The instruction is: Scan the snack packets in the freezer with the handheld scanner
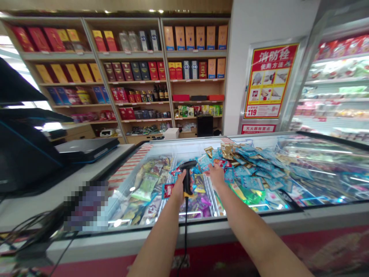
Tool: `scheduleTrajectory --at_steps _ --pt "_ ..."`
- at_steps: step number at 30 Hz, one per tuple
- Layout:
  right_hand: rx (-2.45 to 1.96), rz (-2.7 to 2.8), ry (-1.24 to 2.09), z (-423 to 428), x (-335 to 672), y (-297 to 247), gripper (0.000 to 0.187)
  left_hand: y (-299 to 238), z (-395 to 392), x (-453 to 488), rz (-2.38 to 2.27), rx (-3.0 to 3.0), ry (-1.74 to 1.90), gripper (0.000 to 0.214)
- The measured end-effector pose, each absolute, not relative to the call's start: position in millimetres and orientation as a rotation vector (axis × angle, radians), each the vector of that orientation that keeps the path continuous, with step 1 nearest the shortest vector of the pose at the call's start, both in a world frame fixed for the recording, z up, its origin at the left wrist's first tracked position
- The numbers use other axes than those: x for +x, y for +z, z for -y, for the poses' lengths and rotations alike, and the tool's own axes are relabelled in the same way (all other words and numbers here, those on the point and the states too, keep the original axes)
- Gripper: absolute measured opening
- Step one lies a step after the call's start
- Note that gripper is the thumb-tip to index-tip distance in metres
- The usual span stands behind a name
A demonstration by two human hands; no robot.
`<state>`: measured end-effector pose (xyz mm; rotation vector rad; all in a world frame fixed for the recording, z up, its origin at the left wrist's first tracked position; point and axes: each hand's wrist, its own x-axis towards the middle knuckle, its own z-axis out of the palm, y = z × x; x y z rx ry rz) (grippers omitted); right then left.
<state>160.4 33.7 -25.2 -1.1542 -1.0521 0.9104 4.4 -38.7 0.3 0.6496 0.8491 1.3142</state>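
A long white-rimmed, glass-topped chest freezer (331, 214) is set across the near side. On its glass, right of centre, shiny blue and gold plastic sachets (256, 161) are heaped. To their left, a black, yellow-ended corded scanner (188, 181) is gripped upright in the left hand (179, 185). A small pale-blue sachet (204, 161) is touched by the right hand (216, 175); whether it is pinched cannot be told.

Scanner cord (186, 219) cut off below; small print on blue packets (261, 165) illegible; right-hand shelves (337, 81) cropped, blurred.
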Motion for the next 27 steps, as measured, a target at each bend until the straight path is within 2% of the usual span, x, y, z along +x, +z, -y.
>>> scheduleTrajectory --at_steps 4,7,18,27 --pt "-1.234 1.187 0.483 -30.4 177.8 -16.9 0.043 -0.9 37.8 4.1 -0.846 0.655 1.314 0.033" --pt "-1.251 1.209 0.332 -30.4 188.8 -14.1 0.044 -0.9 37.9 3.9 -0.856 0.652 1.317 0.032" --pt "-1.045 1.165 0.471 -36.3 181.4 -17.3 0.035 -1.0 37.4 4.1 -0.828 0.651 1.321 0.032" --pt "-1.396 1.266 0.379 -38.7 194.1 -18.0 0.038 -0.6 38.2 4.8 -0.864 0.642 1.32 0.034"
